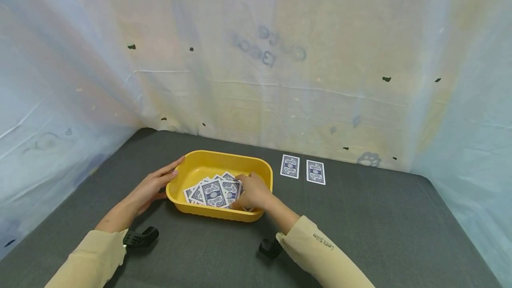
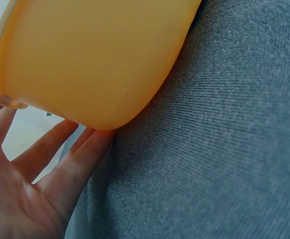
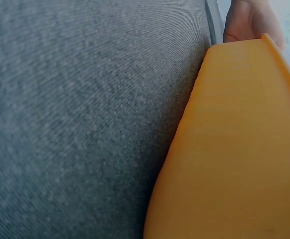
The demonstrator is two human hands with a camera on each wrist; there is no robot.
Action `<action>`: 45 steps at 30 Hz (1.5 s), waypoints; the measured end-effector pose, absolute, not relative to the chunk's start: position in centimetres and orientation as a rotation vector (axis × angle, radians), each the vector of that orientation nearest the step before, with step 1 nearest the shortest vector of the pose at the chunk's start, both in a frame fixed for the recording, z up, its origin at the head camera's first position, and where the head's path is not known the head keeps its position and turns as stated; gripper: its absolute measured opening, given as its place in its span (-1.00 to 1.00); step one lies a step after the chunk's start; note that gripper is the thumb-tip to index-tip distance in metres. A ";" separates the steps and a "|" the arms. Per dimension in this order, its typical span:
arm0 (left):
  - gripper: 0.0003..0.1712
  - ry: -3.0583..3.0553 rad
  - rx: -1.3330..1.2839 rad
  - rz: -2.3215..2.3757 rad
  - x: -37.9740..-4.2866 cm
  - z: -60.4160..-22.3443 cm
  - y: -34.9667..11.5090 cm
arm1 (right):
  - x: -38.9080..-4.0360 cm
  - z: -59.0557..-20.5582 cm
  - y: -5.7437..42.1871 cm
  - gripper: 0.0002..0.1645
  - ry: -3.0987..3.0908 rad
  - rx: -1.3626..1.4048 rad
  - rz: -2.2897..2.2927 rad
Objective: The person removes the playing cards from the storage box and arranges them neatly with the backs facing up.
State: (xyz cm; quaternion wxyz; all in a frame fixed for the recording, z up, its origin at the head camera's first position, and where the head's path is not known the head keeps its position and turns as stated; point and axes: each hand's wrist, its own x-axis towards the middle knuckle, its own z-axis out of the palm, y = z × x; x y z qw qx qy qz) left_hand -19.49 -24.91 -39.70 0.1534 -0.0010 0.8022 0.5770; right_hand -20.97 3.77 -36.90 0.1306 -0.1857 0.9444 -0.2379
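A yellow plastic tub (image 1: 224, 214) stands on the dark grey table, with a loose heap of blue-backed playing cards (image 1: 214, 193) lying face down inside. My left hand (image 1: 150, 189) is at the tub's left end. Its fairly straight fingers (image 2: 80, 164) touch the outer wall in the left wrist view, with another digit up at the rim. Over the near right wall reaches my right hand (image 1: 254, 191), its fingers bent around cards at the right of the heap. The tub's side (image 3: 229, 139) hides this hand in the right wrist view.
Two playing cards, a left one (image 1: 290, 166) and a right one (image 1: 316, 172), lie face down side by side on the table, beyond the tub's right end. A pale hanging sheet (image 1: 280, 110) borders the table at the back and sides.
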 end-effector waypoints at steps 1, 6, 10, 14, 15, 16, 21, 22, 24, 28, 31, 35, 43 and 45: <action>-0.30 2.299 -0.001 1.657 -19.5 -39.7 -24.9 | -20.9 -36.9 3.7 -0.07 2.748 -0.536 -0.678; -0.29 2.299 0.000 1.656 -19.4 -39.6 -24.8 | -20.7 -36.9 3.7 -0.11 2.765 -0.521 -0.657; -0.29 2.300 -0.004 1.650 -19.4 -39.6 -24.8 | -20.6 -37.0 3.7 -0.17 2.782 -0.509 -0.684; -0.28 2.297 0.001 1.654 -19.4 -39.5 -24.9 | -20.6 -37.0 3.7 -0.25 2.797 -0.505 -0.743; -0.28 2.297 0.004 1.654 -19.4 -39.5 -24.9 | -20.6 -37.0 3.8 -0.28 2.797 -0.506 -0.767; -0.28 2.298 0.005 1.654 -19.4 -39.5 -24.9 | -20.6 -37.0 3.8 -0.31 2.796 -0.509 -0.791; -0.29 2.298 0.014 1.660 -19.3 -39.5 -24.8 | -20.9 -37.0 4.0 -0.46 2.782 -0.528 -0.933; -0.29 2.296 0.016 1.663 -19.3 -39.5 -24.8 | -21.0 -36.9 4.1 -0.50 2.778 -0.529 -0.960; -0.29 2.295 0.019 1.666 -19.3 -39.5 -24.8 | -21.1 -36.8 4.2 -0.56 2.772 -0.529 -1.008; -0.29 2.290 0.020 1.667 -19.3 -39.5 -24.9 | -21.2 -36.7 4.3 -0.64 2.755 -0.504 -1.120; -0.29 2.286 0.021 1.667 -19.3 -39.5 -25.0 | -21.2 -36.7 4.4 -0.68 2.756 -0.492 -1.201; -0.29 2.287 0.026 1.667 -19.3 -39.6 -25.0 | -21.1 -36.6 4.4 -0.69 2.779 -0.492 -1.297; -0.29 2.290 0.034 1.660 -19.3 -39.5 -25.0 | -20.9 -36.5 4.4 -0.65 2.816 -0.430 -1.503; -0.29 2.290 0.039 1.661 -19.3 -39.5 -25.0 | -21.0 -36.5 4.5 -0.68 2.836 -0.429 -1.542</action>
